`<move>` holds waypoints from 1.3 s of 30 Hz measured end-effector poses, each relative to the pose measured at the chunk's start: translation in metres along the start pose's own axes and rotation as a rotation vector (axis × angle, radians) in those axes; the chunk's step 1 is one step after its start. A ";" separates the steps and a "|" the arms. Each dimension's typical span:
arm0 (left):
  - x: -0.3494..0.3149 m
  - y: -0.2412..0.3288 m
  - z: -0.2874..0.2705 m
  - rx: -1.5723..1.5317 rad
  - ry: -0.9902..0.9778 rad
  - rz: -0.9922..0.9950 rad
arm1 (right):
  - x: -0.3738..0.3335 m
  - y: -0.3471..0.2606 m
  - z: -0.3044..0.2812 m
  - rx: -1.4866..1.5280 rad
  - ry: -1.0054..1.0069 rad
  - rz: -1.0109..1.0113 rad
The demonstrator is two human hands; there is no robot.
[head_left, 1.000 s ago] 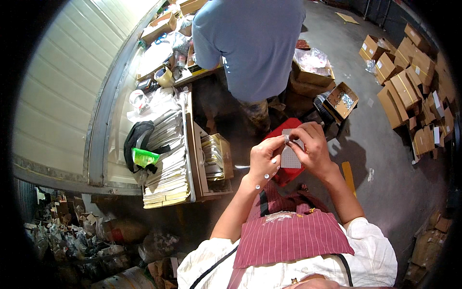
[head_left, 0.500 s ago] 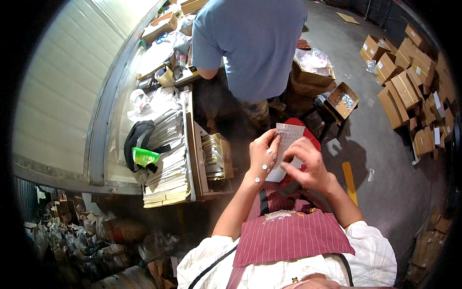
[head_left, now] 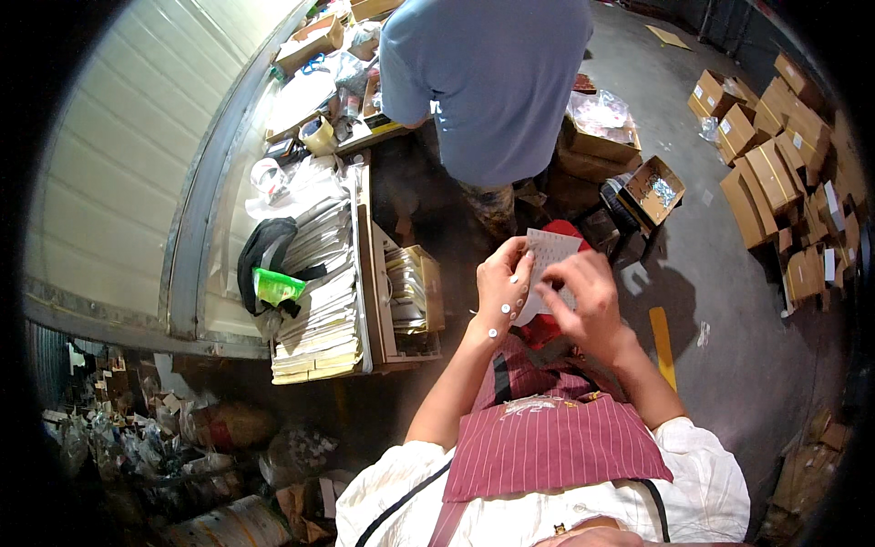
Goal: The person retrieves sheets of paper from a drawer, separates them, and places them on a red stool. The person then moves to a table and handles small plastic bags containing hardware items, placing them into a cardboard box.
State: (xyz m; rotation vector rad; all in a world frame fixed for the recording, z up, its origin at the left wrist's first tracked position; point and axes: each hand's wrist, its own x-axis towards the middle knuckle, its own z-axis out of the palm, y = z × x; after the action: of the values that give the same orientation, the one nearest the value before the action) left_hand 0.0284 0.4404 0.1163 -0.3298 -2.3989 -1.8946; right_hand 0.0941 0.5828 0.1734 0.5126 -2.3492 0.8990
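Note:
My left hand (head_left: 502,284) pinches the left edge of a pale sheet of small stickers (head_left: 550,246), marked in rows, and holds it up in front of my apron. Several small white round dots (head_left: 506,309), which look like stickers, are stuck along the back of that hand and wrist. Over the sheet's right side is my right hand (head_left: 588,301), its fingers bent and the thumb close to the fingertips. Whatever lies between them is too small to make out. Behind the sheet shows a red surface (head_left: 544,333), mostly covered.
A person in a blue shirt (head_left: 497,91) stands ahead. To the left, a bench carries stacked paper envelopes (head_left: 314,337), a black bag (head_left: 264,255) and tape rolls (head_left: 317,135). An open box of small parts (head_left: 653,190) rests on a stool. Cardboard boxes (head_left: 775,173) are piled at right.
My right hand has shifted slightly up and right over the sheet, with the fingers more curled. The sheet stays in my left hand. The person ahead has moved a little to the right.

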 end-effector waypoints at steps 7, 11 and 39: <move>-0.013 0.005 0.002 -0.129 -0.091 0.045 | 0.011 0.027 0.004 -0.156 -0.006 0.017; -0.019 -0.014 -0.001 -0.126 -0.121 0.113 | 0.006 0.030 0.009 -0.110 -0.022 0.018; 0.013 -0.052 -0.015 -0.653 0.160 -0.291 | -0.011 -0.015 0.057 0.060 -0.053 -0.056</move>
State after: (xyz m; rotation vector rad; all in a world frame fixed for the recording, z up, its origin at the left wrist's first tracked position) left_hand 0.0034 0.4164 0.0722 0.1544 -1.7423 -2.6804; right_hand 0.0894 0.5344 0.1387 0.6311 -2.3484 0.9428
